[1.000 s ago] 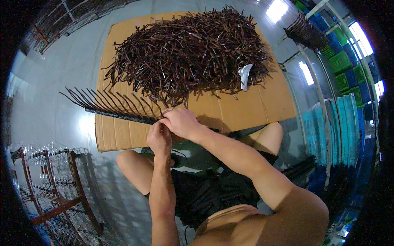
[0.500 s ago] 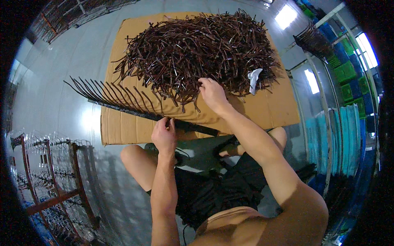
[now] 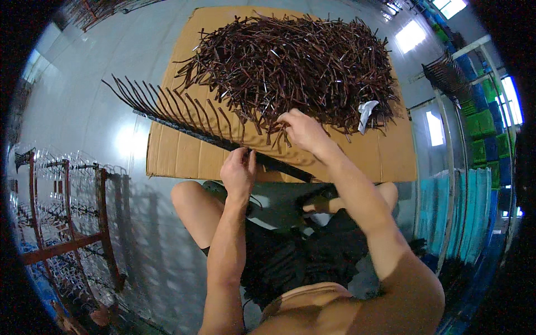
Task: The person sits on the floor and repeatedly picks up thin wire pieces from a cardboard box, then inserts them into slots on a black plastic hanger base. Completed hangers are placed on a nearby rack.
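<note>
Bar (image 3: 211,138), apparently across cardboard edge (image 3: 158,148)

Black bar (image 3: 215,140), curved rods (image 3: 201,115) in a row.
Slanted, on near side of tangled brown rod pile (image 3: 301,64).

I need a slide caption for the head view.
Left hand at a dark bar lined with brown rods; right hand at the rod pile on cardboard.

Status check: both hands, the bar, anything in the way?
Left hand on dark bar. Right hand at near edge of stick pile, grip unclear. Curved sticks line bar's left part. White scrap apart from both hands.
</note>
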Motion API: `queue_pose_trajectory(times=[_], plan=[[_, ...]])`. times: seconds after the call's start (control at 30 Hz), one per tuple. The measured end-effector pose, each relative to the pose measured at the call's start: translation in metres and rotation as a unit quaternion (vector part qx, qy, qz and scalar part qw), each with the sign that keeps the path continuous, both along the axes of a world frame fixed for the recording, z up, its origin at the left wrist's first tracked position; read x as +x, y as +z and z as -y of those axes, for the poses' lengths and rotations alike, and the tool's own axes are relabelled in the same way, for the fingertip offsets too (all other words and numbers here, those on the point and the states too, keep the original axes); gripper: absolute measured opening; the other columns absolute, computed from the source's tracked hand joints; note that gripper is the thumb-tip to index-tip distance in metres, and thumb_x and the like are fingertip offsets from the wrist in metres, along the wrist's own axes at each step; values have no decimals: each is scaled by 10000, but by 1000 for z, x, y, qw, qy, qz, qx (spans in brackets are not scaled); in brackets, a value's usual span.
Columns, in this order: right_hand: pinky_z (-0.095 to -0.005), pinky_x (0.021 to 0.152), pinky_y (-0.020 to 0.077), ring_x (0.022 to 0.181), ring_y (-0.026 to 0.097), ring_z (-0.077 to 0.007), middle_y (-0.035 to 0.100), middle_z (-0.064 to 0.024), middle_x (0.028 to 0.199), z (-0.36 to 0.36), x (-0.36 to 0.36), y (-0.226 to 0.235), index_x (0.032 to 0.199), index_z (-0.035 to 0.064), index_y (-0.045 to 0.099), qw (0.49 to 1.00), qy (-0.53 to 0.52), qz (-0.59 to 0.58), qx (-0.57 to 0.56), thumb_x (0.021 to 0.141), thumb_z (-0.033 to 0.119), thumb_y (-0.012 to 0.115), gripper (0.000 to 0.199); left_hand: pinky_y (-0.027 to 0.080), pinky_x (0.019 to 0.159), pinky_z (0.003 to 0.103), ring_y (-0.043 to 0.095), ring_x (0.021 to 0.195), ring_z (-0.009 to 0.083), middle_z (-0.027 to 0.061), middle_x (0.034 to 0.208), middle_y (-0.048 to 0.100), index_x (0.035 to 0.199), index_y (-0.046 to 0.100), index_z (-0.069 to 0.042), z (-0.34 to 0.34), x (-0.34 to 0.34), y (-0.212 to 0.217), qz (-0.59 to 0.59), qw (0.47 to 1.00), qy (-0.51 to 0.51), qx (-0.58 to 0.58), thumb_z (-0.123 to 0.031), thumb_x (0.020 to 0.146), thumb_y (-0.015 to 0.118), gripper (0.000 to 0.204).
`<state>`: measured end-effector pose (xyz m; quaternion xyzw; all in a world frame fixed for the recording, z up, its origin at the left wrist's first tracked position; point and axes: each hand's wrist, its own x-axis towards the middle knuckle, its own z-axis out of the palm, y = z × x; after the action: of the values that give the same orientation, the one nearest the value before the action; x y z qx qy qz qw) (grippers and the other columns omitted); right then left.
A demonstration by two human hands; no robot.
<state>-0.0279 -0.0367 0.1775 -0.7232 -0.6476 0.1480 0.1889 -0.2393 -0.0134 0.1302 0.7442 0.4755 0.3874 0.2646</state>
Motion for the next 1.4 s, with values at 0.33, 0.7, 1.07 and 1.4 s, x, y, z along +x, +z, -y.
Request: queue_pose_trajectory(times=[0.33, 0.7, 1.07, 1.4], plan=[[-402, 731, 535, 877, 615, -273, 569, -113, 909, -4, 12, -8, 946, 16, 553, 989, 106, 34, 100, 825, 41, 609, 136, 504, 647, 370, 639, 732, 286, 108, 816, 653, 889, 647, -52, 0, -1, 0, -14, 1000, -2, -19, -191, 835, 669, 151], [-323, 671, 524, 757, 671, -219, 668, -120, 819, 7, -82, -17, 1012, 5, 515, 890, -142, -423, 95, 919, 101, 560, 141, 487, 622, 384, 613, 695, 300, 114, 759, 619, 811, 622, -49, -1, 1, -1, -10, 1000, -17, -1, -144, 821, 650, 100], [-332, 676, 521, 744, 659, -304, 649, -172, 880, 11, -84, -2, 946, 5, 594, 969, -60, -207, 119, 912, 154, 578, 153, 478, 619, 396, 598, 698, 321, 121, 755, 605, 783, 599, -41, -1, 4, 1, -6, 1000, -13, 26, -144, 820, 642, 118], [-312, 564, 468, 578, 558, -139, 600, -88, 716, -51, -47, -12, 943, -2, 579, 980, -42, -187, -52, 900, 111, 540, 127, 511, 653, 374, 653, 723, 304, 154, 824, 675, 866, 689, -54, -12, -16, 6, -70, 991, 67, -96, -267, 856, 640, 219]])
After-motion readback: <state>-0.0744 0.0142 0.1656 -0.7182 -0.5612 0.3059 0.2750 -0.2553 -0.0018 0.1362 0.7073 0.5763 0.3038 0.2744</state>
